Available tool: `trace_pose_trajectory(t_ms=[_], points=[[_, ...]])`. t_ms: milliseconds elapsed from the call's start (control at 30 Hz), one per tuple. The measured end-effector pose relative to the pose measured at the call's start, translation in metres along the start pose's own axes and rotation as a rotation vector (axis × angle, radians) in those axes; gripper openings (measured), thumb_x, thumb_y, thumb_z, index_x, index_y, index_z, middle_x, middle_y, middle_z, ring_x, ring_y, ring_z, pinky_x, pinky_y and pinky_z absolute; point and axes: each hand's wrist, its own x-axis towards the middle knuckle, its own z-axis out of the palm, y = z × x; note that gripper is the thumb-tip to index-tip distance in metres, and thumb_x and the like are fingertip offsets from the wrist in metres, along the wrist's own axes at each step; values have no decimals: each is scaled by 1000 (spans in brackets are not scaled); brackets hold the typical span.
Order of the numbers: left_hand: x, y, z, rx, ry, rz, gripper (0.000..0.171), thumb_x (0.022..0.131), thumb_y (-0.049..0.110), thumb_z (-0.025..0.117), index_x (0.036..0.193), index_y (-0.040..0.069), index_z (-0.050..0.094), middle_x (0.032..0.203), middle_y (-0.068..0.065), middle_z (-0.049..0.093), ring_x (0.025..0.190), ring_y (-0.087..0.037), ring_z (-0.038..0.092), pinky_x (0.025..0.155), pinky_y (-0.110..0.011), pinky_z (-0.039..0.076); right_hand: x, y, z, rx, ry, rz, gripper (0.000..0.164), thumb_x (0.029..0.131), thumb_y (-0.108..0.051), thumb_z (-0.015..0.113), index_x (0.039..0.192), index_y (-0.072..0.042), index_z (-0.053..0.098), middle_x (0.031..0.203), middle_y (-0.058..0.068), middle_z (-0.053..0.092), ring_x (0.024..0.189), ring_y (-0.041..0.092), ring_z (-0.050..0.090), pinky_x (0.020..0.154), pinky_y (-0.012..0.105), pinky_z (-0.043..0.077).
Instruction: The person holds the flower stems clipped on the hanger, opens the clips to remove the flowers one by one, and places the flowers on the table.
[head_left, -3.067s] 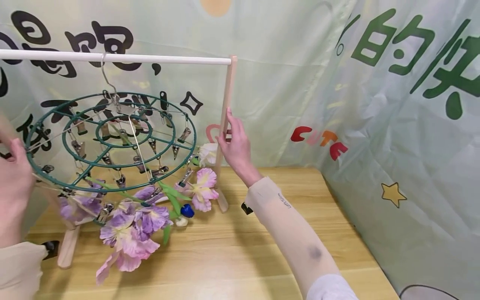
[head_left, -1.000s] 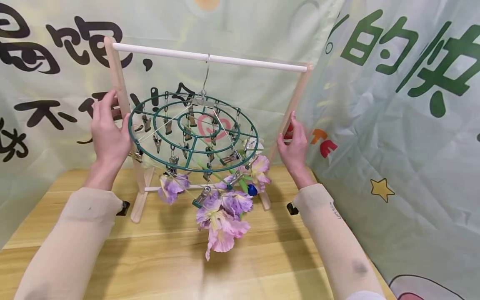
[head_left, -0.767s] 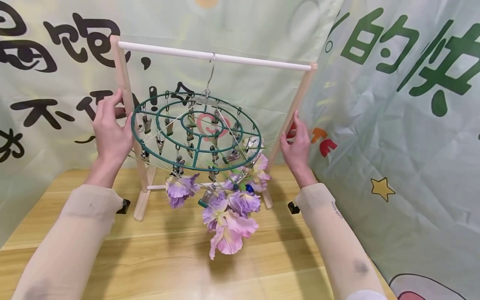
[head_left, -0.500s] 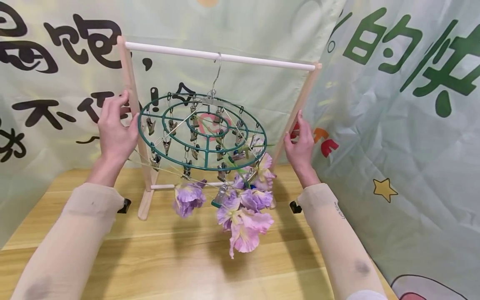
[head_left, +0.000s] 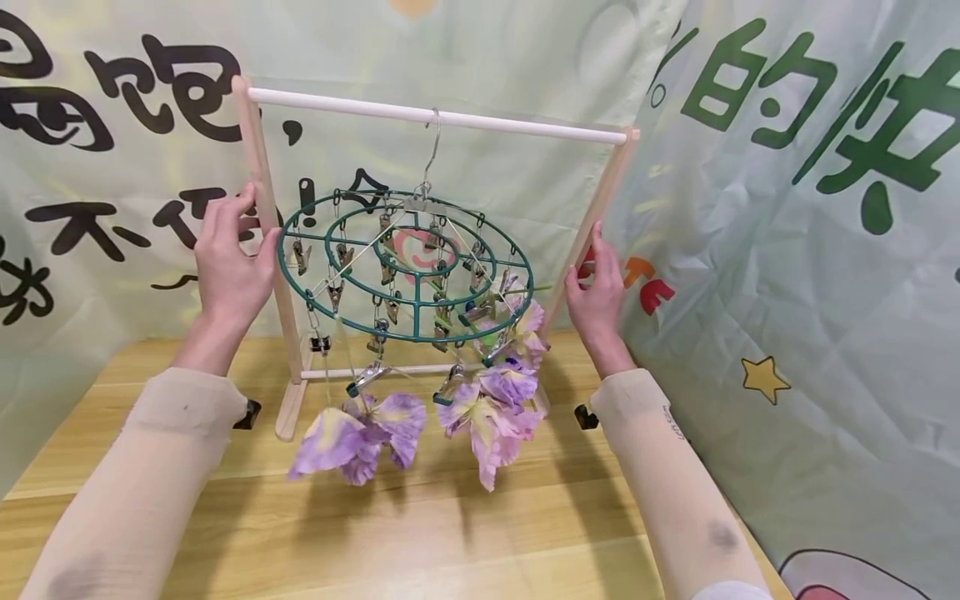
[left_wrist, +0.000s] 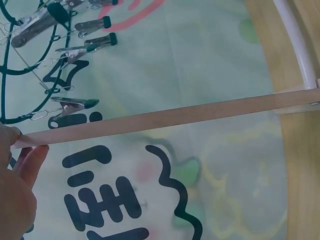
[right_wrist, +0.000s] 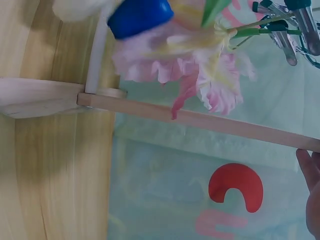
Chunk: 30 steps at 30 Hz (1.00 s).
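Observation:
A small rack with wooden posts and a white top rod (head_left: 360, 104) stands on the table. My left hand (head_left: 236, 258) grips its left post (head_left: 258, 158), thumb in front and fingers behind. My right hand (head_left: 597, 296) pinches the right post (head_left: 600, 196) between thumb and fingers; in the right wrist view only its fingertips (right_wrist: 307, 167) show, at the post. From the rod hangs a round green clip hanger (head_left: 417, 321) with several metal clips. Purple artificial flowers (head_left: 360, 437) hang at its front left, pink-purple ones (head_left: 495, 412) at its front right.
The rack stands on a wooden table (head_left: 420, 550), close to a printed cloth backdrop (head_left: 495, 50). Another cloth wall (head_left: 847, 300) runs along the right side. A blue flower (right_wrist: 140, 17) hangs near the right post's foot in the right wrist view.
Over about three seconds the rack has shifted right across the backdrop, with both hands on its posts. In the last half second the hanging flowers have swung, the left purple ones coming forward.

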Motion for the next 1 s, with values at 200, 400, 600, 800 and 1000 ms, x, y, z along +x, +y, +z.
trace_pose_trajectory(t_ms=[200,400,600,800,1000], points=[[-3,3,-1,-18,30,21,46,90,-14,71,134,-2,64,119,-28,62,97,-47,70,92,-9,50,-3,-3,1,-11,-9,20,64,100,-2,66,158,-7,41,132,24,59,90,37,66,77,50,62],[-4,3,-2,6,33,14,48,90,-13,71,136,0,63,124,-26,62,97,-48,70,88,-2,45,-4,-6,-1,-6,-21,24,64,100,-4,66,159,-7,40,134,24,58,91,36,66,76,49,63],[-7,5,-9,39,-6,-11,52,95,-3,72,144,7,59,133,-20,61,102,-40,70,78,2,44,-4,-11,-6,37,-51,29,68,99,-2,66,160,-8,38,135,24,58,91,36,67,72,52,63],[-13,7,-17,63,-40,-15,56,98,2,68,151,14,54,134,-21,59,105,-36,69,80,0,47,-5,-17,-10,85,-90,66,70,98,0,65,161,-11,37,136,23,57,97,37,67,76,56,62],[-20,13,-24,42,-39,-87,61,96,-2,67,152,21,55,135,-15,60,111,-17,68,80,-2,49,-7,-25,-15,128,-130,131,71,98,-2,65,162,-15,37,141,20,56,104,35,67,84,53,62]])
